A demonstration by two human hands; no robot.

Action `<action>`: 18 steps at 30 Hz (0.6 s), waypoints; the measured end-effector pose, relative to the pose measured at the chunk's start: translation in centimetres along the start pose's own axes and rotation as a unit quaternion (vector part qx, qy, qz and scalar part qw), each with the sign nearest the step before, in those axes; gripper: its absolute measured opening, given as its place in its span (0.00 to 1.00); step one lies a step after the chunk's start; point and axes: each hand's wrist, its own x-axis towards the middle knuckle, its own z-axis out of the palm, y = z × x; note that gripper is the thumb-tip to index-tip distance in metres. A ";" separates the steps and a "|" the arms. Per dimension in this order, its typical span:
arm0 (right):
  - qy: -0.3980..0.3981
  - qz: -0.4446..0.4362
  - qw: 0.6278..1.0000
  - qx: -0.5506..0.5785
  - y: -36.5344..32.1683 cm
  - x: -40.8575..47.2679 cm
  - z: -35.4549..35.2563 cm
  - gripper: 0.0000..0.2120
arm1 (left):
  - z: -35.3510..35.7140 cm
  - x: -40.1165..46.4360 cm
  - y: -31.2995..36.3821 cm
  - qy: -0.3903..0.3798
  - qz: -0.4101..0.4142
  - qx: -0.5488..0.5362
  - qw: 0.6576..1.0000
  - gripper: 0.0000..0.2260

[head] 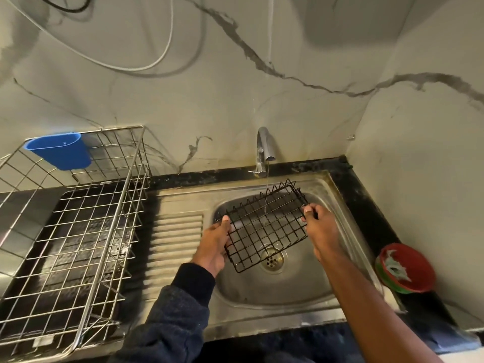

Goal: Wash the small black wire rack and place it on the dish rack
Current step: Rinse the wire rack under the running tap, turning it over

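Note:
The small black wire rack (264, 226) is held flat over the steel sink basin (309, 289), under a thin stream of water from the tap (265, 150). My left hand (213, 244) grips the rack's left edge, thumb on top. At the rack's right edge my right hand (318, 227) pinches the wire with curled fingers. The silver wire dish rack (68, 231) stands on the counter to the left of the sink, nothing visible inside it.
A blue plastic cup (59, 149) hangs on the dish rack's back corner. A red and green soap dish with a scrubber (406, 268) sits on the black counter at the right. The sink's ribbed drainboard (175, 239) lies between basin and dish rack.

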 end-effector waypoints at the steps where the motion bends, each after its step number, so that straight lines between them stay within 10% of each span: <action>1: -0.010 -0.011 0.999 -0.034 0.1 0.3 0.0 0.13 | -0.1 0.3 -0.1 0.008 0.004 -0.025 1.000 0.12; 6: 0.000 -0.168 0.935 -0.311 0.6 2.0 -0.1 0.12 | 0.3 2.1 -0.5 0.056 0.038 -0.065 0.996 0.10; 18: -0.100 -0.254 0.937 -0.220 -6.0 11.8 9.1 0.11 | -1.1 8.0 0.5 0.012 0.027 -0.005 1.000 0.17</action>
